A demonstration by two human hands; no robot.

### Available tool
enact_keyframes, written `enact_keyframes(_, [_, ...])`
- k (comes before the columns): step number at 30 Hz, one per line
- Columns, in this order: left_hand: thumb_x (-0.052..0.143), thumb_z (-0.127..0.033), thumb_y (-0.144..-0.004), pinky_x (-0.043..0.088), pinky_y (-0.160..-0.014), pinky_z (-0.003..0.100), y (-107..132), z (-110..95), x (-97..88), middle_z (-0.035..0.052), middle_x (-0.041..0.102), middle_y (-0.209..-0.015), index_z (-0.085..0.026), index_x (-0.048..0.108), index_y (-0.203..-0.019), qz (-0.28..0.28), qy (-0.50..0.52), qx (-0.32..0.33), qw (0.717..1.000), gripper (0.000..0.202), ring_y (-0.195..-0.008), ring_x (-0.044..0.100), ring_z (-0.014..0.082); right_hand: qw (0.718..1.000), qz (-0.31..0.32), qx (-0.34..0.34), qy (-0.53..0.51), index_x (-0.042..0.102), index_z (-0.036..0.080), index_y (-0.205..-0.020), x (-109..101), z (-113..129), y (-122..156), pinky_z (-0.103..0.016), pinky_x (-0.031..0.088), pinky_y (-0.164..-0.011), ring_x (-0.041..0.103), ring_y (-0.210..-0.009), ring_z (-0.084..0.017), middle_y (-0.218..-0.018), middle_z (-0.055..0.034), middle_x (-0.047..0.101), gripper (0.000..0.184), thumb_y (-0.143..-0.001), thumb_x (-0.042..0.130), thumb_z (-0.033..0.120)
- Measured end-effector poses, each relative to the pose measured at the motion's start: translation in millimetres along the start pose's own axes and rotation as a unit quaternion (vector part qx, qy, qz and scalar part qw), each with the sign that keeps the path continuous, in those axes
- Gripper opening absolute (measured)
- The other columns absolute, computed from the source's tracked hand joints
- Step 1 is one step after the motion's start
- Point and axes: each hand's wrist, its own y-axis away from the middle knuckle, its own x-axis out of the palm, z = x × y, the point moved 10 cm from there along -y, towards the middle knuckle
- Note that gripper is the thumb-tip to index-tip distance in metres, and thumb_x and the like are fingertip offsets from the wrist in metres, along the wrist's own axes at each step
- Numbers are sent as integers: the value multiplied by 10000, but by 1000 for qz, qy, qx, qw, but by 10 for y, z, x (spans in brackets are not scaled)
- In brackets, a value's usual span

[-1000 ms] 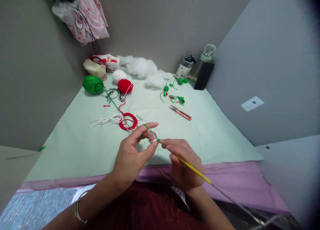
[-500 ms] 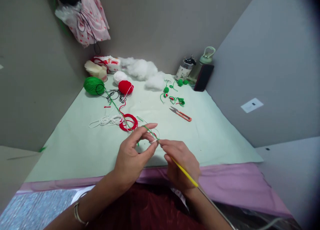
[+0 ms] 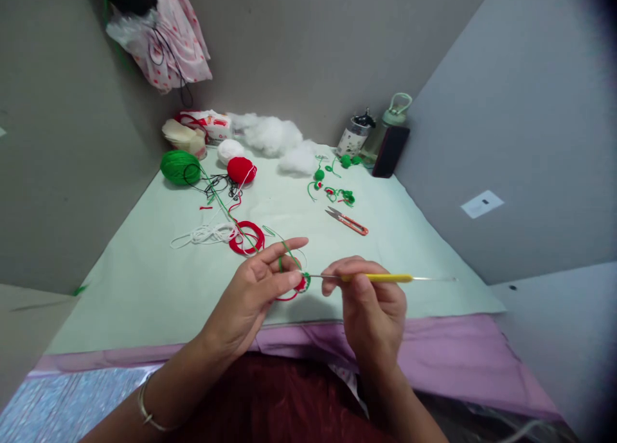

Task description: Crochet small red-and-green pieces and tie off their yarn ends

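Between thumb and fingers, my left hand (image 3: 258, 289) pinches a small red, white and green crochet piece (image 3: 303, 282). Green yarn (image 3: 289, 250) runs over its raised index finger, and a red strand hangs below the piece. My right hand (image 3: 371, 298) grips the yellow handle of a crochet hook (image 3: 385, 278), held about level. The hook's thin metal tip reaches left to the green edge of the piece; whether it is through a stitch I cannot tell. Just beyond my left hand lie a red yarn coil (image 3: 247, 237) and a loose white yarn bundle (image 3: 207, 234).
Green (image 3: 180, 167), red (image 3: 241, 170) and white yarn balls (image 3: 230, 152) sit at the back left, near white stuffing (image 3: 272, 134). Orange thread snips (image 3: 347, 222) lie beyond my right hand, below small green crochet pieces (image 3: 346, 197). A phone (image 3: 391, 152) leans on a bottle (image 3: 396, 112).
My right hand has moved right and turned, bringing the hook from a steep slant to nearly level. The crochet piece in my left hand now shows its red and green face.
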Motion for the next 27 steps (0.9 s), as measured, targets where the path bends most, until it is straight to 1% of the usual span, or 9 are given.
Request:
enact_keyframes(3, [818, -234, -778, 449, -783, 211, 7, 17, 50, -2, 637, -877, -261, 705, -1255, 6, -29, 14, 999, 491, -815, 571, 99, 999, 33, -2, 38, 748, 240, -1035, 99, -28, 0, -330, 579, -699, 684, -832, -177, -985, -58, 736, 215, -988, 552, 166])
enact_keyframes(5, [817, -228, -783, 452, -782, 209, 7, 31, 68, -3, 645, -881, -276, 699, -1263, 3, -32, 25, 999, 497, -832, 574, 102, 990, 39, -54, 123, 744, 258, -1104, 135, 50, 37, -331, 584, -749, 690, -895, -181, -1000, -54, 740, 267, -964, 573, 107])
enact_keyframes(7, [822, -231, -779, 451, -758, 199, -1, 44, 67, -3, 646, -872, -273, 698, -1266, -2, -17, 30, 999, 504, -817, 569, 99, 967, 48, -125, 218, 725, 275, -1190, 187, 163, 101, -332, 590, -786, 696, -953, -190, -1047, -60, 736, 348, -933, 607, 73])
enact_keyframes(10, [817, -246, -780, 464, -760, 202, -29, 134, 64, 23, 662, -919, -235, 713, -1250, 10, 42, -19, 999, 481, -820, 575, 102, 939, 62, -187, 281, 715, 292, -1234, 227, 264, 155, -348, 591, -813, 694, -1021, -216, -1131, -75, 728, 393, -906, 648, 85])
enact_keyframes(12, [808, -234, -780, 484, -797, 224, -44, 178, 51, 37, 663, -935, -202, 744, -1194, 17, 77, -53, 995, 420, -828, 581, 107, 963, 27, -143, 229, 737, 283, -1168, 104, 227, 86, -343, 582, -774, 697, -931, -197, -1048, -63, 738, 321, -938, 604, 103])
enact_keyframes(15, [794, -207, -783, 488, -841, 244, -64, 121, -7, 28, 661, -911, -196, 777, -1109, 3, 75, -34, 997, 326, -824, 582, 106, 997, -24, -21, 70, 751, 269, -1044, -56, 26, -25, -305, 546, -659, 649, -729, -143, -910, -29, 707, 254, -995, 530, 154])
enact_keyframes(17, [790, -215, -792, 475, -825, 233, -63, 76, -7, 20, 670, -899, -222, 773, -1118, -1, 37, -8, 999, 327, -834, 588, 111, 1000, -4, 24, 4, 754, 263, -1000, 0, -73, -52, -296, 531, -651, 633, -717, -134, -911, -25, 700, 221, -998, 544, 195])
enact_keyframes(21, [800, -250, -799, 448, -745, 212, -38, 26, 37, 11, 671, -877, -262, 761, -1150, 0, -50, 32, 998, 354, -814, 579, 109, 999, 14, 51, 9, 764, 241, -1002, 59, -168, -39, -292, 524, -698, 638, -758, -134, -944, -42, 731, 179, -980, 589, 209])
enact_keyframes(27, [802, -279, -794, 433, -634, 199, -1, -1, 20, -10, 593, -869, -265, 759, -1140, -13, -59, 32, 998, 349, -678, 522, 68, 989, -2, 109, -100, 717, 214, -984, 13, -291, -30, -269, 550, -645, 664, -696, -117, -910, -40, 734, 198, -1017, 531, 273])
